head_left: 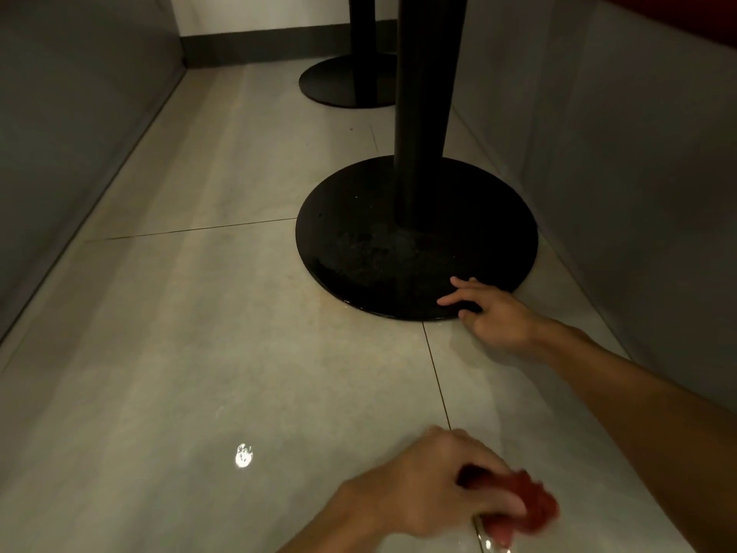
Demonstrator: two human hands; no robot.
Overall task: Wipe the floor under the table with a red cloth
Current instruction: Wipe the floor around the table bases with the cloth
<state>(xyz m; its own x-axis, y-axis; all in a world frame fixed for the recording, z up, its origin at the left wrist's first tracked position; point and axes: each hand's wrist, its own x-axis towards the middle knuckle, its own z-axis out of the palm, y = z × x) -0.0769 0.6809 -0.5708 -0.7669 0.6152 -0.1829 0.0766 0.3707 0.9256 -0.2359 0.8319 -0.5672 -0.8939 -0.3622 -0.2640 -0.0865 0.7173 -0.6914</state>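
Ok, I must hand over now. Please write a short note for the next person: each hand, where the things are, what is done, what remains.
Left hand: grips the red cloth, low on the floor at the near edge of the view. It is blurred, so probably mid-wipe.
Right hand: open, fingers resting on the front rim of the near table base.
Done: the tiles by the cloth and along that rim look wet. How much else was wiped, I cannot tell.
Left: probably the floor around the near base and farther in, toward the far table base.

Pale tiled floor (pixel 199 333), round black table base (pixel 359 249), second base (pixel 343 83) beyond, red cloth (pixel 532 500)
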